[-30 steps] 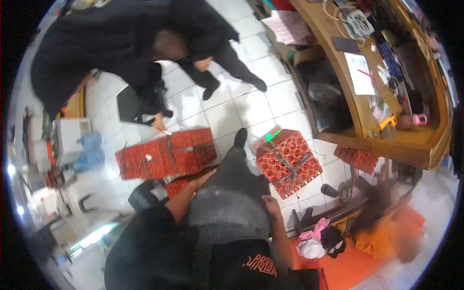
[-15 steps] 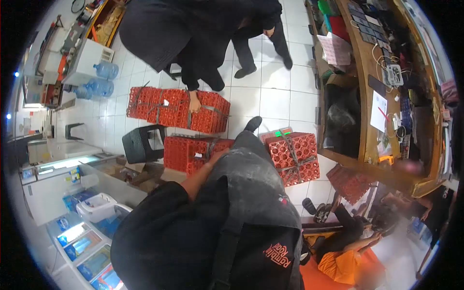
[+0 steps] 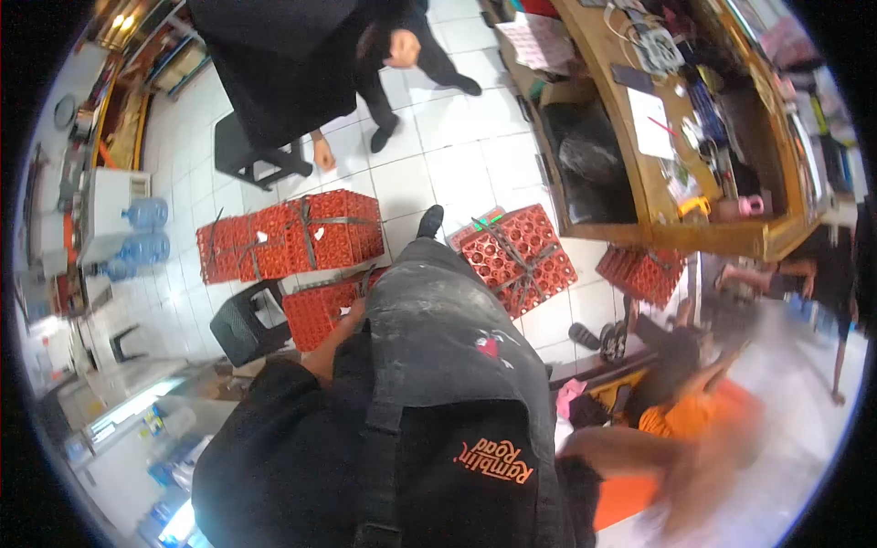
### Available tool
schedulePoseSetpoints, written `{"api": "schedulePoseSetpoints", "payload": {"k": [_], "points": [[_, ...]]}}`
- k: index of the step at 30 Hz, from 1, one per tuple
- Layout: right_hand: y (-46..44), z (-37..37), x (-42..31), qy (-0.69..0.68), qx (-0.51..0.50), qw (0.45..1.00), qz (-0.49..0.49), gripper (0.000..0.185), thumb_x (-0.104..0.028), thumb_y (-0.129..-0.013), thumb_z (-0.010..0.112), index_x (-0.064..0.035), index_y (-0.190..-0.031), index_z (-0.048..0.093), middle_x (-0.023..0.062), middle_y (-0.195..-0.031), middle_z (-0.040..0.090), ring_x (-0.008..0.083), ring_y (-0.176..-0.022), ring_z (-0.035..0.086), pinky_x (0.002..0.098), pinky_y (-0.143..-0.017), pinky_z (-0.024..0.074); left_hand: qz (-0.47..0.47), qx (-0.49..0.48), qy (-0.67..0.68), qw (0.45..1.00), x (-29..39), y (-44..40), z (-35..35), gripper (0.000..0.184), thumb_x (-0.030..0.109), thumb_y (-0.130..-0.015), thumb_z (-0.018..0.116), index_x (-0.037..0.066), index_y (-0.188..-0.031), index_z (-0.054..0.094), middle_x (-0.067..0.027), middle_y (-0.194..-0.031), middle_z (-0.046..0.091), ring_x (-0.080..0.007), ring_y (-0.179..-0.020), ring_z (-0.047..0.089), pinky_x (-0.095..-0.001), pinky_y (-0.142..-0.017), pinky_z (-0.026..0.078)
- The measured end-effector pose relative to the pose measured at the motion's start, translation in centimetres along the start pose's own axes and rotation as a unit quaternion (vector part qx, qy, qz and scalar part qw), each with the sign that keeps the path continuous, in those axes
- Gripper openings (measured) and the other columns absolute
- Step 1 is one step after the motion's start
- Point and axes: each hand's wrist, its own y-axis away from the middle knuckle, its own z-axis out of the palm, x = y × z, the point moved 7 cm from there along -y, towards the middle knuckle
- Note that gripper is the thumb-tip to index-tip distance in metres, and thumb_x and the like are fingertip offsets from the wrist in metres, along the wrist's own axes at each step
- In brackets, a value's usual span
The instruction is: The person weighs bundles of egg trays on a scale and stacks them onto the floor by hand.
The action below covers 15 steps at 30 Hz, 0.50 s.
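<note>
My left hand (image 3: 349, 320) reaches down past my dusty trouser leg, against a bundle of red plastic egg trays (image 3: 313, 313) on the floor. Its fingers are mostly hidden, so I cannot tell whether they grip anything. At the lower right a bare forearm (image 3: 612, 447) stretches outward, seemingly my right arm; its hand is smeared by motion. Beyond my left hand lies a longer row of strapped red egg trays (image 3: 292, 236). To the right of my leg stands another strapped egg tray bundle (image 3: 516, 260).
A black plastic stool (image 3: 248, 322) stands left of the trays, another black stool (image 3: 242, 151) farther back. A co-worker in black (image 3: 274, 73) stands ahead. A wooden desk (image 3: 671, 233) borders the right, with more red trays (image 3: 644, 274) beyond. Blue water bottles (image 3: 144, 245) stand left.
My view has turned and shifted. The co-worker's hand has left the far row of egg trays and hangs above it. A blurred forearm has come into view at the lower right.
</note>
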Motion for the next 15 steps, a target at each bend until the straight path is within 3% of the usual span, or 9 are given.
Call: {"api": "schedulePoseSetpoints", "payload": {"k": [3,6,11,15], "points": [[-1.5,7.7,-9.4,-0.022,-0.199,0.971,-0.128,0.032,-0.025,-0.099,0.052,0.0052,-0.106,0.061,-0.0003,-0.071,0.047,0.0104,-0.06,0.042,0.0258,-0.053,0.0334,0.105,-0.049,-0.194,0.974,3.6,-3.9,-1.9,0.039,0.029,-0.099,0.052,-0.001,-0.122,0.063,-0.0053,-0.114,0.065,-0.0131,-0.104,0.058,-0.0269,-0.092,0.045],[-1.5,13.9,-12.3,0.005,-0.325,0.933,-0.151,0.032,-0.025,-0.098,0.052,0.0049,-0.106,0.06,0.0004,-0.071,0.048,0.0113,-0.061,0.043,0.0264,-0.054,0.0339,0.166,-0.096,-0.276,0.942,8.3,-7.9,-2.1,0.038,0.028,-0.098,0.052,-0.002,-0.121,0.063,-0.006,-0.115,0.066,-0.0133,-0.106,0.059,-0.0269,-0.093,0.045],[-1.4,16.8,-12.4,0.055,-0.358,0.921,-0.143,0.031,-0.025,-0.098,0.052,0.0045,-0.106,0.06,0.0015,-0.073,0.049,0.0128,-0.062,0.044,0.0273,-0.055,0.0347,0.105,-0.07,-0.205,0.971,16.6,-10.7,0.1,0.037,0.027,-0.096,0.054,-0.001,-0.119,0.064,-0.0093,-0.119,0.066,-0.0156,-0.112,0.059,-0.027,-0.097,0.044],[-1.9,18.1,-11.9,0.074,-0.366,0.918,-0.132,0.031,-0.024,-0.098,0.052,0.0042,-0.105,0.06,0.0024,-0.074,0.05,0.014,-0.063,0.045,0.0281,-0.056,0.0354,0.068,-0.1,-0.171,0.978,14.9,-14.4,0.7,0.037,0.029,-0.095,0.055,0.002,-0.12,0.064,-0.0097,-0.119,0.066,-0.0166,-0.111,0.06,-0.0276,-0.096,0.044]]}}
